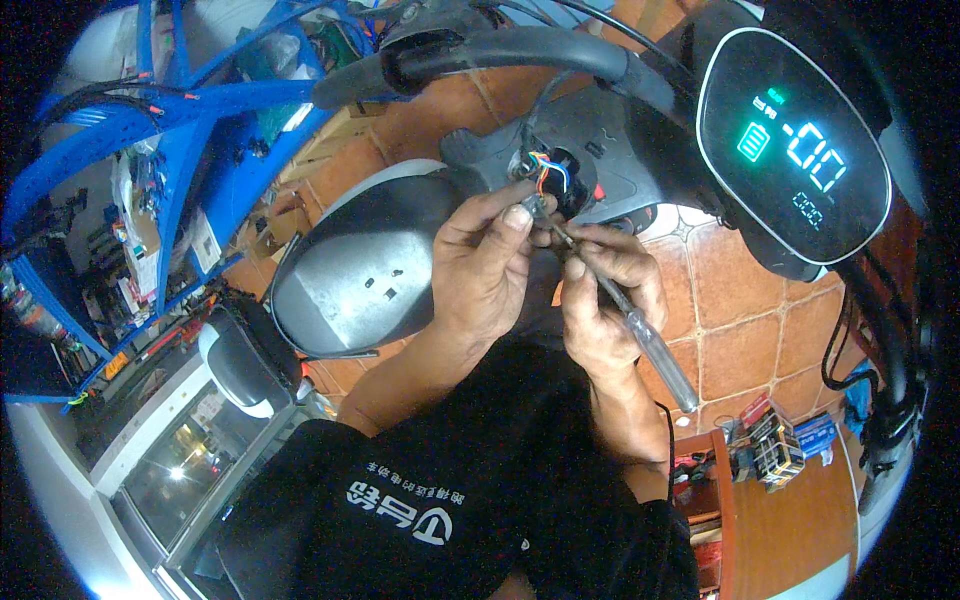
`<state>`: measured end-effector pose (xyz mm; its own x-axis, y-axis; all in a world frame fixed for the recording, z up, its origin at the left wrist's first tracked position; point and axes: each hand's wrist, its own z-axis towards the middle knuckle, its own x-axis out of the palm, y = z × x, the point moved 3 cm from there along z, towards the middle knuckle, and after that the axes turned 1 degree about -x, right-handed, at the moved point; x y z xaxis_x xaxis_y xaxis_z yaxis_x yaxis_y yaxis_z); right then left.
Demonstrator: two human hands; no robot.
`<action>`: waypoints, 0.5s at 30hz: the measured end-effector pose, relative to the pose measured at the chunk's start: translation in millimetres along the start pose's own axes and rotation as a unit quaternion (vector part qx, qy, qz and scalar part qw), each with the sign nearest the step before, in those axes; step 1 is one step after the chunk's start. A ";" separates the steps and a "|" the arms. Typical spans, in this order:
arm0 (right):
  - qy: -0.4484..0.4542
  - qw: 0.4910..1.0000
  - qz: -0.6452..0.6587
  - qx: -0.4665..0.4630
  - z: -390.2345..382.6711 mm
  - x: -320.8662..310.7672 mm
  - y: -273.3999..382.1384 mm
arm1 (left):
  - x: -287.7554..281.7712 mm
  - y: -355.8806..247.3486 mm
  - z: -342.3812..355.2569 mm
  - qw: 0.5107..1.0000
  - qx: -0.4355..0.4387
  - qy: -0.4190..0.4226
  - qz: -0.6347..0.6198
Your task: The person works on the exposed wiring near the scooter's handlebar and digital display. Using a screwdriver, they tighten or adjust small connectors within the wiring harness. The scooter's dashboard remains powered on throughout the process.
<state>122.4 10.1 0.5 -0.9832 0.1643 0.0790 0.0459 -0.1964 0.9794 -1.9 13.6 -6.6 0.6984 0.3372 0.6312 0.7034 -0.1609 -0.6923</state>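
Note:
My left hand [482, 268] pinches a small pale connector [534, 204] between thumb and fingers. Thin orange, white, blue and yellow wires [546, 174] run out of its far end toward a dark round opening in the grey scooter body [620, 165]. In my right hand [612, 295] is a screwdriver [662, 362] with a clear handle, slanting down to the right. Its shaft points up-left at the connector, and the tip meets or nearly meets it; my fingers hide the exact contact. Both hands are closed and almost touch each other.
A dark scooter seat [360, 275] lies left of my hands. The handlebar [510, 52] arches across the top, with a lit display [795, 150] at right. Blue shelving [180, 115] with parts stands far left. Boxes [775, 445] sit on a wooden cabinet [790, 530] at lower right.

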 end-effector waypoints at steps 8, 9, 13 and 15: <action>-0.007 1.000 -0.008 0.001 0.8 0.2 -2.7 | -1.9 1.7 0.3 1.000 0.005 0.011 0.008; 0.005 1.000 -0.028 0.003 1.8 -0.6 2.9 | -1.5 1.6 0.3 1.000 0.008 0.012 0.005; 0.007 1.000 -0.013 -0.023 0.8 -0.3 -0.4 | -1.1 1.5 -0.4 1.000 0.005 0.004 0.011; -0.013 1.000 -0.002 -0.008 -0.4 0.2 -2.0 | -0.6 1.9 -0.2 1.000 0.006 0.010 0.020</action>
<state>122.1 10.1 -1.5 -0.9786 0.1895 0.0806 0.0395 -0.2114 0.9766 -1.0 12.8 -8.2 0.7278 0.3131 0.6101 0.6739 -0.1618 -0.7209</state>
